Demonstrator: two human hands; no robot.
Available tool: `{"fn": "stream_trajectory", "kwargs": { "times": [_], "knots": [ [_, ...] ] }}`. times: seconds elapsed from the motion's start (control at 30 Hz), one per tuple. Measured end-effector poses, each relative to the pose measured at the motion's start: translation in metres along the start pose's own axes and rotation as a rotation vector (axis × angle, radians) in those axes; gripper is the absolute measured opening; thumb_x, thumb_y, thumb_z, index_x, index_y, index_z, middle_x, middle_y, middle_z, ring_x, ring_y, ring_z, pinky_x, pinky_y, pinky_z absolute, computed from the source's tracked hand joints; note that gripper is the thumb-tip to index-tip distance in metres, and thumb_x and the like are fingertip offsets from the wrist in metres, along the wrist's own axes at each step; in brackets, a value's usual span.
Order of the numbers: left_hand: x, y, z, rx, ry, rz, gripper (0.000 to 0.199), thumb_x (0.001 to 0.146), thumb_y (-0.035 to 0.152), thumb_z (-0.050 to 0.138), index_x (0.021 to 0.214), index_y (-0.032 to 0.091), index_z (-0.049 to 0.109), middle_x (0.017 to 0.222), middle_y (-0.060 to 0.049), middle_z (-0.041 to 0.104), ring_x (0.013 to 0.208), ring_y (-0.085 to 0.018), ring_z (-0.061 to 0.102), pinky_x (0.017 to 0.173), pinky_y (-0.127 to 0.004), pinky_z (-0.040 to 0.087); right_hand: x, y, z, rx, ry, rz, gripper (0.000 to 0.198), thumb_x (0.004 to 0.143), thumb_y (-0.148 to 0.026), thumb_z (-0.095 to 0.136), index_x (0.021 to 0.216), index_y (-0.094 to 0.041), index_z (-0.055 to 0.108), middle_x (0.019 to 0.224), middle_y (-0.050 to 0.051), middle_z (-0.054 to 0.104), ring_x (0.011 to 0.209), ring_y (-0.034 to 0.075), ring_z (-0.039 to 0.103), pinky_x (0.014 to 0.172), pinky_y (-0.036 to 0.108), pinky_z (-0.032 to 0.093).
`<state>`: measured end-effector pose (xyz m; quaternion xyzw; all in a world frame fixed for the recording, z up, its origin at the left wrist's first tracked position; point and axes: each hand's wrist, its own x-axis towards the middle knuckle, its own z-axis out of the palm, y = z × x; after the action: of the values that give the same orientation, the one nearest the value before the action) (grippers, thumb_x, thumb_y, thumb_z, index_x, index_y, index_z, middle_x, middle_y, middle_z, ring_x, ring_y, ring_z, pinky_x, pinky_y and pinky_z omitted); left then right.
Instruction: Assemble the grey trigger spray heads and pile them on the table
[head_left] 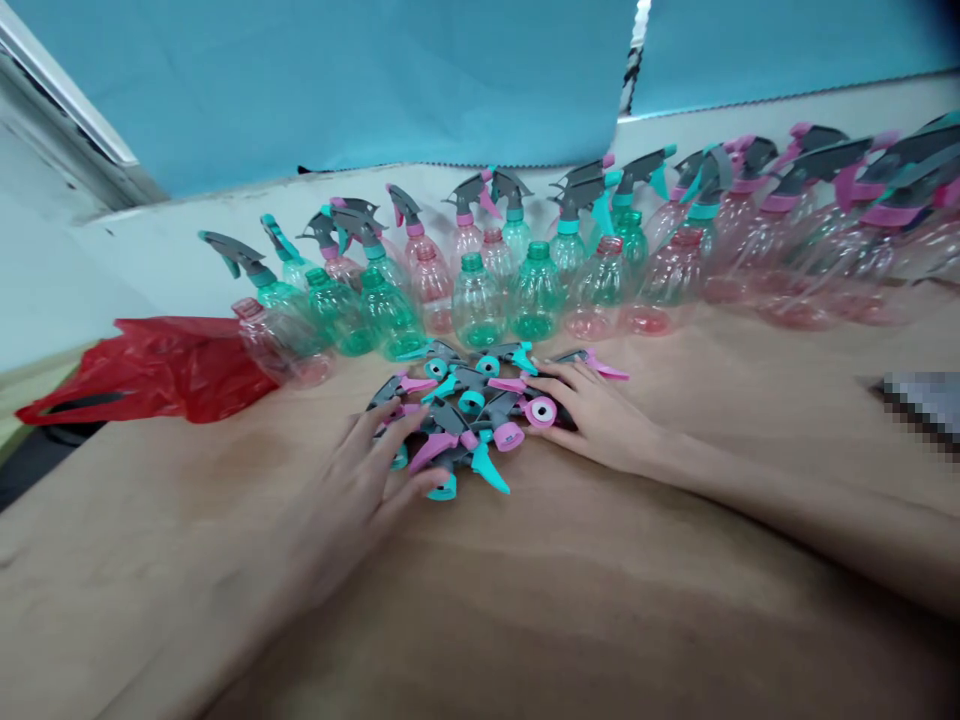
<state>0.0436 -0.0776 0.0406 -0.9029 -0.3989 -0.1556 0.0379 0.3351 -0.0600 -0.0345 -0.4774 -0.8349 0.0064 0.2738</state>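
One red bag (pixel 172 368) lies leftmost on the surface (pixel 540 610). Next, the left hand (pixel 360 480), fingers spread apart, curves against the near-left side of a heap of spray heads (pixel 498 408). The heap sits between the hands — in front of the bottles (pixel 537 295) — and the right hand (pixel 604 415), thumb and fingers parted, touches its right side.

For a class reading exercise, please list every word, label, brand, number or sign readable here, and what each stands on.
There is no readable text.
Loose spray heads and bottles: any small moulded marks are too small or blurred to read.
Red plastic bag and blue sheet: no lettering visible.
Object at the right edge: pixelated, unreadable.
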Motion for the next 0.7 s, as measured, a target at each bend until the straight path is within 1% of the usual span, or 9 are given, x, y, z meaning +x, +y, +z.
{"fn": "stream_trajectory", "kwargs": {
  "times": [0.07,0.13,0.23,0.3,0.4,0.5,0.57,0.63,0.7],
  "knots": [
    [0.003,-0.007,0.001,-0.072,-0.039,-0.123,0.047,0.094,0.051,0.04,0.134,0.026,0.043,0.125,-0.008,0.057,0.117,-0.029,0.054,0.097,-0.048,0.044,0.0,-0.001,-0.003,0.021,-0.021,-0.033,0.055,0.087,-0.049,0.052,0.133,-0.02,0.047,0.142,0.015,0.044,0.129,0.032,0.041,0.102,0.054,0.038],
    [0.011,-0.014,0.004,-0.132,-0.074,-0.188,0.049,0.092,0.051,0.044,0.135,0.026,0.042,0.121,-0.008,0.06,0.112,-0.028,0.057,0.093,-0.046,0.047,0.001,-0.002,-0.007,0.04,-0.047,-0.068,0.06,0.085,-0.052,0.054,0.136,-0.023,0.044,0.144,0.013,0.042,0.133,0.031,0.037,0.104,0.053,0.037],
    [0.023,-0.026,0.008,-0.195,-0.113,-0.174,0.044,0.09,0.047,0.05,0.129,0.026,0.05,0.112,-0.007,0.065,0.101,-0.026,0.062,0.085,-0.042,0.051,0.001,-0.004,-0.016,0.06,-0.095,-0.094,0.069,0.081,-0.06,0.056,0.14,-0.027,0.04,0.147,0.011,0.038,0.136,0.031,0.033,0.105,0.053,0.036],
    [0.029,-0.032,0.01,-0.229,-0.128,-0.183,0.038,0.089,0.043,0.051,0.122,0.024,0.056,0.104,-0.006,0.067,0.094,-0.025,0.064,0.082,-0.041,0.052,0.0,-0.005,-0.023,0.076,-0.15,-0.082,0.076,0.078,-0.064,0.057,0.142,-0.03,0.036,0.15,0.01,0.033,0.137,0.032,0.031,0.106,0.054,0.036],
    [0.035,-0.032,0.006,-0.323,-0.132,-0.231,0.038,0.084,0.042,0.058,0.117,0.022,0.06,0.097,-0.005,0.068,0.087,-0.023,0.065,0.079,-0.04,0.053,-0.002,-0.011,-0.032,0.092,-0.168,-0.047,0.079,0.076,-0.067,0.057,0.142,-0.029,0.035,0.152,0.01,0.031,0.138,0.032,0.029,0.107,0.055,0.033],
    [0.039,-0.02,-0.004,-0.442,-0.058,-0.297,0.041,0.078,0.042,0.063,0.112,0.019,0.06,0.095,-0.006,0.067,0.085,-0.022,0.065,0.077,-0.04,0.056,-0.004,-0.02,-0.042,0.137,-0.075,-0.052,0.067,0.081,-0.06,0.057,0.137,-0.028,0.042,0.148,0.009,0.037,0.136,0.029,0.033,0.109,0.053,0.031],
    [0.041,-0.005,-0.011,-0.493,0.017,-0.315,0.042,0.077,0.041,0.064,0.112,0.017,0.06,0.099,-0.006,0.065,0.087,-0.021,0.065,0.073,-0.038,0.058,-0.004,-0.03,-0.049,0.218,-0.037,-0.044,0.056,0.084,-0.054,0.057,0.133,-0.03,0.046,0.14,0.007,0.046,0.13,0.027,0.042,0.106,0.05,0.036],
    [0.045,0.015,-0.017,-0.505,0.09,-0.273,0.04,0.077,0.039,0.066,0.11,0.017,0.059,0.101,-0.006,0.064,0.088,-0.021,0.065,0.07,-0.035,0.058,-0.004,-0.04,-0.057,0.354,-0.057,0.037,0.048,0.085,-0.051,0.058,0.127,-0.029,0.052,0.126,0.006,0.057,0.116,0.026,0.054,0.096,0.047,0.045],
    [0.049,0.036,-0.018,-0.539,0.143,-0.174,0.037,0.077,0.035,0.067,0.109,0.019,0.059,0.103,-0.005,0.065,0.087,-0.019,0.065,0.072,-0.033,0.058,-0.005,-0.048,-0.066,0.573,-0.137,0.168,0.044,0.085,-0.049,0.059,0.122,-0.027,0.054,0.108,0.006,0.063,0.096,0.022,0.062,0.082,0.04,0.053]
  ]
}}
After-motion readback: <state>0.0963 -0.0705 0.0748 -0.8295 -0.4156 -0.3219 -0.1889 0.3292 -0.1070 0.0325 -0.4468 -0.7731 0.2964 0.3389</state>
